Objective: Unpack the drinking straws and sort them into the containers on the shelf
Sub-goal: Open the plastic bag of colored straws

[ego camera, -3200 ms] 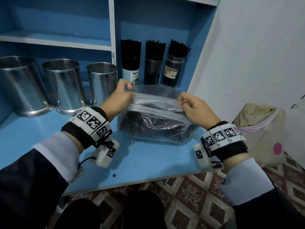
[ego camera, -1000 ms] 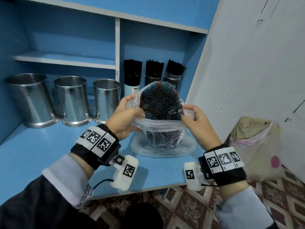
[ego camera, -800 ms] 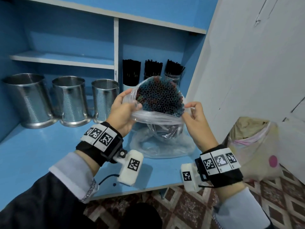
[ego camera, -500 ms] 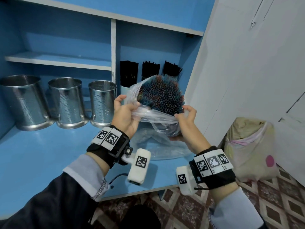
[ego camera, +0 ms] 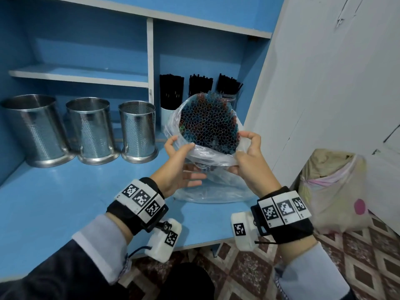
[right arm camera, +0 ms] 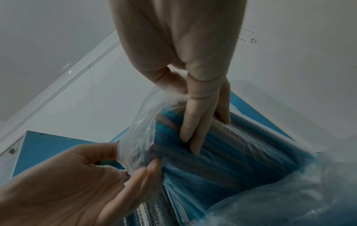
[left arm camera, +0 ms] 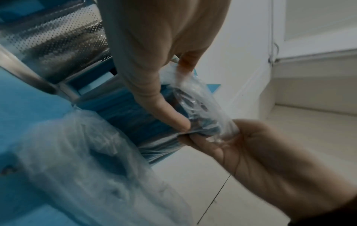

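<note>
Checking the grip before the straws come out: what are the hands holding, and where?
Both hold the straw bundle through its clear bag: left hand and right hand pinch the rolled-down rim.

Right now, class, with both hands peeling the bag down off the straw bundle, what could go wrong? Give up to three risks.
1. The straws are a loose bundle held together only by the bag; peeled further, they could fan out and spill.
2. The left hand and right hand hold the bundle above the shelf near its front edge, so dropped straws may reach the floor.
3. Thin film pinched at the rim could tear.
</note>
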The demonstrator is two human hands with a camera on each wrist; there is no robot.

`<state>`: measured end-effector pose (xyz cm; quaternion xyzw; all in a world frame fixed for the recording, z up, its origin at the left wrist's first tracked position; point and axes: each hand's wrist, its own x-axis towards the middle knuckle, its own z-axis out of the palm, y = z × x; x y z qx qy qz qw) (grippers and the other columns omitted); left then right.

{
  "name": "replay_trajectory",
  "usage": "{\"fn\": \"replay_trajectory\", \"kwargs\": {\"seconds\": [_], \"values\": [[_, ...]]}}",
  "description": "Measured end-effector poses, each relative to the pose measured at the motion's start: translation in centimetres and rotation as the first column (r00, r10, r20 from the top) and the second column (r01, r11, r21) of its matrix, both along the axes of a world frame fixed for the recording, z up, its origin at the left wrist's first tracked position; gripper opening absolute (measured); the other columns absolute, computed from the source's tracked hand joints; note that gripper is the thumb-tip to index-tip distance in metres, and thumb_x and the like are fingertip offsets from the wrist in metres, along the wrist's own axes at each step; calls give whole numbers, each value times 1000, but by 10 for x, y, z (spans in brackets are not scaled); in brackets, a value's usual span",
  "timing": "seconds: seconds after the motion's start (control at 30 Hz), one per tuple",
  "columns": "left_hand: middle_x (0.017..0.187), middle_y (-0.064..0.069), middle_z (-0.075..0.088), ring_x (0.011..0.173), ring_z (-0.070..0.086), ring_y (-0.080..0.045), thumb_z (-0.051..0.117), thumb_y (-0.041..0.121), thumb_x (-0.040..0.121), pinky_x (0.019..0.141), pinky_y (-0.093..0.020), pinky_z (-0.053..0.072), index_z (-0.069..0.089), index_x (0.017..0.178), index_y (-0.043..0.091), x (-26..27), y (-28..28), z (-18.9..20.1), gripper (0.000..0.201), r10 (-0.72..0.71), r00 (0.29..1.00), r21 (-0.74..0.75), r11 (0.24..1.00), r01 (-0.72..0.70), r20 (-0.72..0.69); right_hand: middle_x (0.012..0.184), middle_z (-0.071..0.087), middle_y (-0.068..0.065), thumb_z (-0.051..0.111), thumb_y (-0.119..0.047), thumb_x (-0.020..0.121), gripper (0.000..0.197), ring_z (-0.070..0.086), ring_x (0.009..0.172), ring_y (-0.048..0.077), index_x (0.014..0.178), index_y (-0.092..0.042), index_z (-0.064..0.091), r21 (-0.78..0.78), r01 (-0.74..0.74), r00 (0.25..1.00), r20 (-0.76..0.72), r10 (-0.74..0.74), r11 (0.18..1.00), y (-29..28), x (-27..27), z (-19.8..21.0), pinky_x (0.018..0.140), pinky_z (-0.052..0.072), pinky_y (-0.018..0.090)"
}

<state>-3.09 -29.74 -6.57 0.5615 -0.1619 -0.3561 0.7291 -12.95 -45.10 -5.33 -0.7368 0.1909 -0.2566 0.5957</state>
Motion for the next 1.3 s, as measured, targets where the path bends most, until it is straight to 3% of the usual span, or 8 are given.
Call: {"fn": "replay_trajectory", "kwargs": {"seconds": [0.23,0.47,0.6,0.73,0.87,0.93,1.07,1.3], "values": [[118,-11,50,84,70,-26,34,-12,96,68,-39,62,26,133,34,3,-7,9,59,103,991,-296,947,-124,-86,126,60,8,44,-15,98,54,67,105,23,137,-49,27,53,-69,996,61,66,996,0,4,5,79,59,37],[114,-19,54,91,64,-19,35,-24,89,70,-36,61,29,129,37,-1,-28,7,73,244,953,-417,858,-300,-182,127,61,11,40,2,96,60,69,102,21,137,-42,32,104,-85,981,182,65,991,-3,6,8,79,59,36],[97,-10,57,72,61,-14,35,-22,87,66,-30,58,27,131,40,2,-30,1,76,227,968,-413,875,-252,-109,118,64,21,44,11,89,64,66,100,36,133,-34,35,-7,75,988,139,-74,997,-10,11,1,89,53,57],[82,-7,54,73,58,-19,50,-14,88,86,-41,50,23,125,44,2,-26,-6,74,196,979,-340,926,-165,60,104,68,10,51,4,92,49,69,89,13,128,-28,43,-143,144,984,130,-125,979,-21,15,-3,77,59,30],[84,-4,47,77,55,-17,58,-18,84,79,-27,49,18,130,41,4,-29,-7,84,277,952,-315,922,-225,133,107,68,4,53,-6,89,45,67,95,12,129,-26,48,-172,33,996,84,-19,984,-26,13,-1,88,55,36],[90,-4,50,77,59,-9,56,-20,83,72,-24,51,18,132,40,7,-31,-5,86,291,948,-324,916,-239,125,109,67,3,56,-28,86,40,67,97,13,125,-27,51,-119,-55,996,64,63,991,-30,10,4,85,53,31],[130,-10,47,117,55,-28,53,-23,81,89,-37,49,19,130,40,6,-36,-5,87,344,935,-320,899,-300,91,107,61,-1,48,-58,91,36,61,96,9,101,-24,53,-138,12,997,74,-1,990,-41,13,14,82,50,28],[136,-12,34,122,43,-26,82,6,71,104,-36,41,18,122,38,15,-28,-21,88,394,829,-71,914,-400,397,103,59,-5,58,-38,96,22,58,104,15,107,-19,58,-224,99,990,117,-74,970,-55,42,21,92,49,33]]}}
